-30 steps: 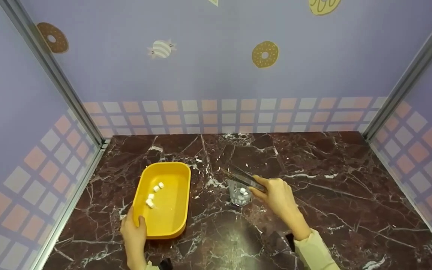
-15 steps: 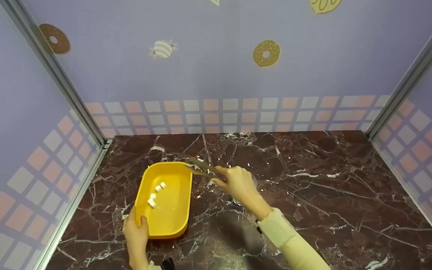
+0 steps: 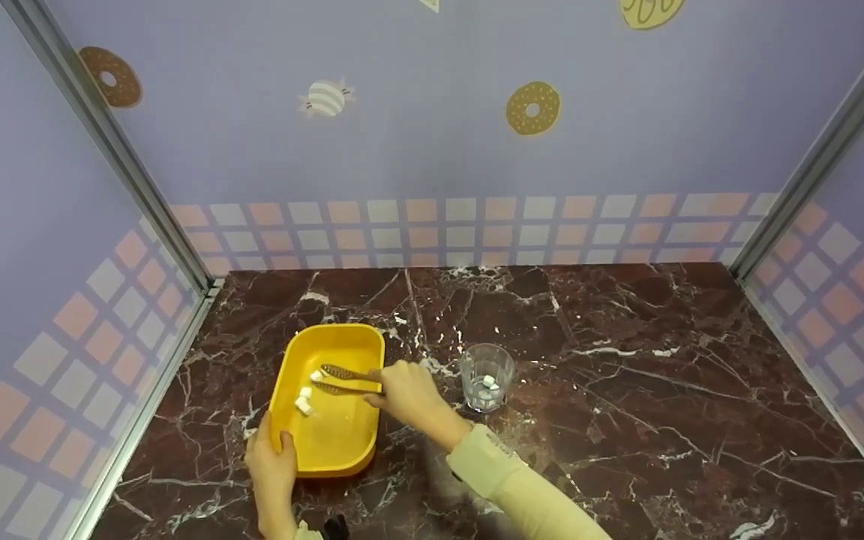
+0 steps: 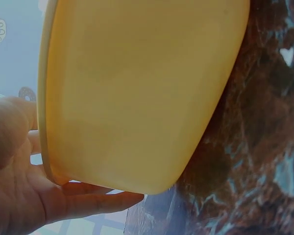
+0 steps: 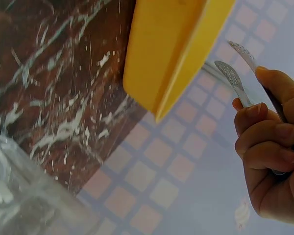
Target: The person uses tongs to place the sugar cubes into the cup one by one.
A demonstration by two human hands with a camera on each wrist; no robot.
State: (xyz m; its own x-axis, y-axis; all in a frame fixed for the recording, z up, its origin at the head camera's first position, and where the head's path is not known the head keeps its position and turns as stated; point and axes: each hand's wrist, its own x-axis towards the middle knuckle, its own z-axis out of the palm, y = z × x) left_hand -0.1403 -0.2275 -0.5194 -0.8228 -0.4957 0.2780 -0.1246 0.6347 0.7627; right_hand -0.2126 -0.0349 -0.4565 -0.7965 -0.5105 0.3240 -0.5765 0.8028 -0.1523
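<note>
Now one yellow plastic tray (image 3: pixel 327 442) is holding three white cubes (image 3: pixel 302 405); the right hand (image 3: pixel 409 394) is gripping open metal tongs (image 3: pixel 346 380), the left hand (image 3: pixel 271 465) gripping the tray's rim.

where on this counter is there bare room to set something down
The marble counter is bare from the glass rightward to the wall, and along the back. It is crowded on the left: yellow tray, tongs, left hand, right hand.

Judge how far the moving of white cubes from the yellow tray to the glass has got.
Partly done: the glass already holds a few white cubes. In hand: the right hand holds the tongs, tips apart over the cubes in the yellow tray, which the left hand grips. Left: about four cubes in the tray.
</note>
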